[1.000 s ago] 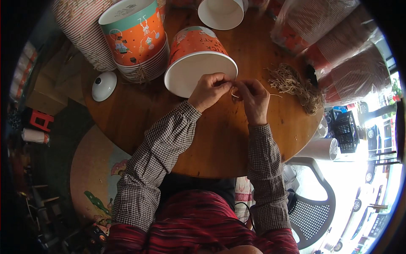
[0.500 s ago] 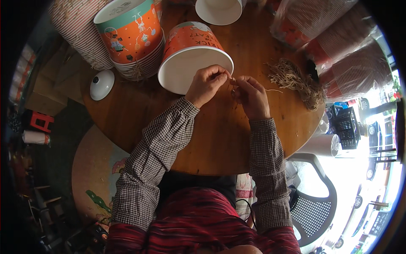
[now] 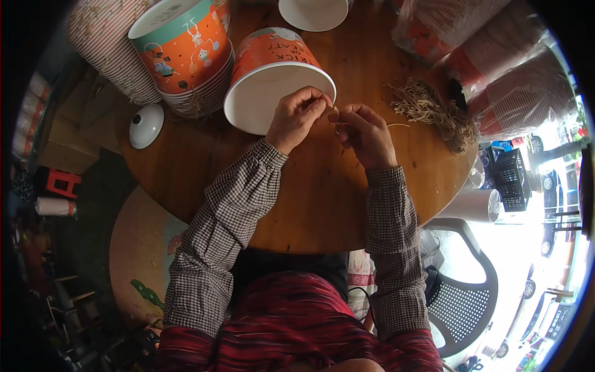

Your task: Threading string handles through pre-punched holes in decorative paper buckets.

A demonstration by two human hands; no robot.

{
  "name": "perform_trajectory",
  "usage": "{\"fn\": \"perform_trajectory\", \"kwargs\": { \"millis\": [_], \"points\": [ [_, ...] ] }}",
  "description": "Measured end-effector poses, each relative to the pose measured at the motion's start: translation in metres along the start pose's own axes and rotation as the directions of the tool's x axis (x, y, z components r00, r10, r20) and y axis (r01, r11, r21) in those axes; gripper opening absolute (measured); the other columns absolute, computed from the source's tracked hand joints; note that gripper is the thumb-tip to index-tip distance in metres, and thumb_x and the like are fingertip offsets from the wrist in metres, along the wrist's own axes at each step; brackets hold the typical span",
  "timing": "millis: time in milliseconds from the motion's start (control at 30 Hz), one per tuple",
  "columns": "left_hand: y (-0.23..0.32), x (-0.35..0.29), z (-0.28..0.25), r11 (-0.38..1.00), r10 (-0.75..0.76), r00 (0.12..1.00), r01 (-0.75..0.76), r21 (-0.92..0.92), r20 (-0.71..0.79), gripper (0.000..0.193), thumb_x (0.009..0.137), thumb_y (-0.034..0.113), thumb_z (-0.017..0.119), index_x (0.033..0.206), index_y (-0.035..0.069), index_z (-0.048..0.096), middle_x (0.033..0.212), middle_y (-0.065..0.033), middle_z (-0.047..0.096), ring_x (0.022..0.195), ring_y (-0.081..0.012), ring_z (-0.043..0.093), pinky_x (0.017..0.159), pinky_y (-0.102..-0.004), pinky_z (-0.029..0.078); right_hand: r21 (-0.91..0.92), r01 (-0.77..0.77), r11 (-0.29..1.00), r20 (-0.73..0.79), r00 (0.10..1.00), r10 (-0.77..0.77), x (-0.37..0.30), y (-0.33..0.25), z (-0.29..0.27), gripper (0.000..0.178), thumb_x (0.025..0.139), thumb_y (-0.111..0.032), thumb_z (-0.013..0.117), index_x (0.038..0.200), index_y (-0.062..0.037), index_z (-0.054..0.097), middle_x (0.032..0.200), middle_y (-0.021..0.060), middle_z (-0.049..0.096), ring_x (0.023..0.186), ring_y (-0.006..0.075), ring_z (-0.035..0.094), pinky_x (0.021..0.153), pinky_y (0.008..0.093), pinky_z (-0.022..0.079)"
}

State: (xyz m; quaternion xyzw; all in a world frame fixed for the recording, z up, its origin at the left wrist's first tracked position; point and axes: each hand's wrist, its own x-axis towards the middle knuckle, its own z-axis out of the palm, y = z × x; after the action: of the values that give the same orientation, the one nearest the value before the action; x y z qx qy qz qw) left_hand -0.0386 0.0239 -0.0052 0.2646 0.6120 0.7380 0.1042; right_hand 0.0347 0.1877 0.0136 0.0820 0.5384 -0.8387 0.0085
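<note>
An orange paper bucket with a white inside lies on its side on the round wooden table, its mouth toward me. Just at the right side of its rim, my left hand pinches a thin piece of beige twine. Close beside it, my right hand grips the same twine between thumb and fingers, and a loose end sticks out to the right. The fingers hide most of the twine, so I cannot tell whether it is knotted. A bundle of beige twine rests to the right.
Stacked orange buckets and a leaning stack of striped rims stand at the left. A white pot lid sits by the table's left edge. Plastic-wrapped bucket stacks are at the right, a white bucket at the back, a grey chair beside me.
My fingertips have shifted slightly, with the hands a little farther apart and twine showing between them. The whole view has moved slightly; the bucket lies as before.
</note>
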Motion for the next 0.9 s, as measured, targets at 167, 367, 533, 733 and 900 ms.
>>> {"fn": "perform_trajectory", "kwargs": {
  "millis": [167, 367, 533, 733, 900],
  "points": [
    [-0.0002, -0.0002, 0.0019, 0.999, 0.037, 0.999, -0.037, -0.034, 0.003, 0.012, 0.093, 0.01, 0.055, 0.09, 0.001, 0.062, 0.082, -0.0017, 0.065, 0.077, -0.0058, 0.058, 0.069, -0.0205, 0.046, -0.028, -0.005, 1.0, 0.004, 1.0, 0.005, 0.0008, 0.0007, 0.0005, 0.013, 0.092, -0.013, 0.057, 0.095, -0.0006, 0.056, 0.089, 0.0143, 0.067, 0.056, 0.0117, 0.059, 0.046, 0.0243, 0.049],
    [0.0011, -0.0005, 0.0011, 0.999, 0.029, 0.999, -0.03, 0.016, 0.012, 0.011, 0.093, 0.01, 0.056, 0.09, 0.0, 0.062, 0.084, -0.0015, 0.064, 0.079, -0.0063, 0.058, 0.072, -0.0209, 0.047, -0.069, -0.024, 0.997, 0.0, 1.0, 0.024, -0.0013, -0.0016, 0.0038, 0.011, 0.094, -0.015, 0.054, 0.096, -0.0035, 0.055, 0.089, 0.0111, 0.067, 0.059, 0.0112, 0.057, 0.049, 0.0249, 0.048],
    [0.0027, -0.0008, 0.0046, 0.997, 0.076, 0.997, -0.076, 0.02, -0.005, 0.012, 0.094, 0.011, 0.057, 0.092, 0.0, 0.063, 0.084, -0.0003, 0.064, 0.078, -0.0057, 0.058, 0.071, -0.0204, 0.047, -0.084, -0.021, 0.996, -0.01, 1.0, 0.02, 0.0001, 0.0013, 0.0004, 0.015, 0.094, -0.018, 0.056, 0.098, -0.0035, 0.054, 0.085, 0.0104, 0.066, 0.057, 0.0123, 0.059, 0.047, 0.0245, 0.049],
    [0.0016, -0.0009, 0.0044, 0.993, 0.114, 0.993, -0.113, 0.047, -0.029, 0.013, 0.094, 0.012, 0.058, 0.092, 0.002, 0.065, 0.083, 0.0007, 0.063, 0.075, -0.0052, 0.056, 0.067, -0.02, 0.046, -0.134, -0.029, 0.991, 0.012, 0.999, 0.031, -0.0014, 0.0008, 0.0036, 0.014, 0.094, -0.018, 0.055, 0.098, -0.0046, 0.054, 0.083, 0.0086, 0.066, 0.057, 0.0114, 0.06, 0.048, 0.0237, 0.048],
    [0.0043, -0.0008, 0.0071, 0.984, 0.156, 0.986, -0.151, 0.097, -0.05, 0.013, 0.093, 0.013, 0.059, 0.091, 0.002, 0.067, 0.081, 0.0012, 0.063, 0.072, -0.0053, 0.055, 0.064, -0.0207, 0.045, -0.154, -0.02, 0.988, 0.015, 1.0, 0.023, -0.0001, 0.0025, 0.0024, 0.014, 0.094, -0.019, 0.055, 0.096, -0.0047, 0.055, 0.082, 0.0074, 0.066, 0.056, 0.0105, 0.06, 0.048, 0.0222, 0.046]
  ]
}}
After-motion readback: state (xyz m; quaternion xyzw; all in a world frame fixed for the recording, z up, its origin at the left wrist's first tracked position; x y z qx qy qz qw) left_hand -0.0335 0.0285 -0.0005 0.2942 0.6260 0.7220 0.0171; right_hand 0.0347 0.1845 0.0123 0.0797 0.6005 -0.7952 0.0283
